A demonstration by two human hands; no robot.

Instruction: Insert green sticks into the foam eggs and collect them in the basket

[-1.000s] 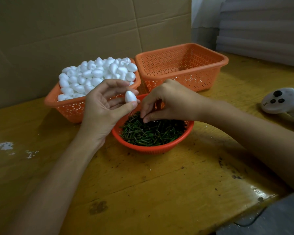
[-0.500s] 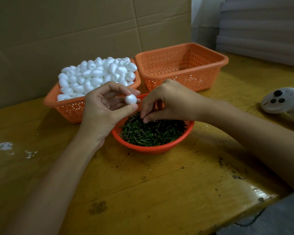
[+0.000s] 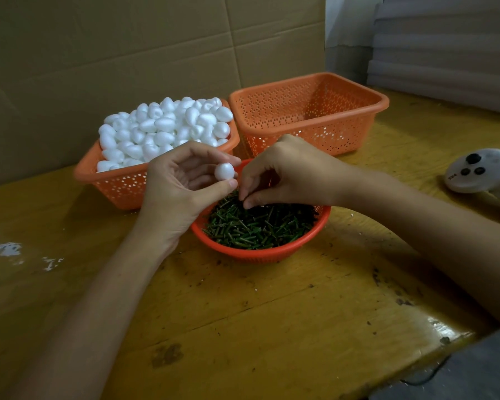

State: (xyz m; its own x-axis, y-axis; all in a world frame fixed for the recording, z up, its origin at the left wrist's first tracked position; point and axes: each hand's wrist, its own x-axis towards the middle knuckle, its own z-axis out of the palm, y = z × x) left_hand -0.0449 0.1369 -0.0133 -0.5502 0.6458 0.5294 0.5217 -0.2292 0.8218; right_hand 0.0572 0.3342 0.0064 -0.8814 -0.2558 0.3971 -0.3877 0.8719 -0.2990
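My left hand [image 3: 176, 194] holds one white foam egg [image 3: 224, 171] between thumb and fingertips, just above the left rim of a round orange bowl [image 3: 257, 254]. The bowl is full of short green sticks [image 3: 260, 226]. My right hand [image 3: 289, 171] hovers over the bowl with curled fingers. Its thumb and forefinger pinch a stick at the top of the pile, close beside the egg. Behind on the left, an orange basket [image 3: 119, 186] is heaped with foam eggs [image 3: 162, 128]. To its right stands an empty orange basket [image 3: 309, 125].
A white handheld controller [image 3: 479, 174] lies on the wooden table at the right. A cardboard wall [image 3: 127, 53] stands right behind the baskets. White foam scraps [image 3: 5, 249] lie at the far left. The table's front corner [image 3: 451, 345] drops off at lower right.
The egg has turned in my left fingers from upright to showing its round end. My right hand has stayed over the sticks, barely shifting.
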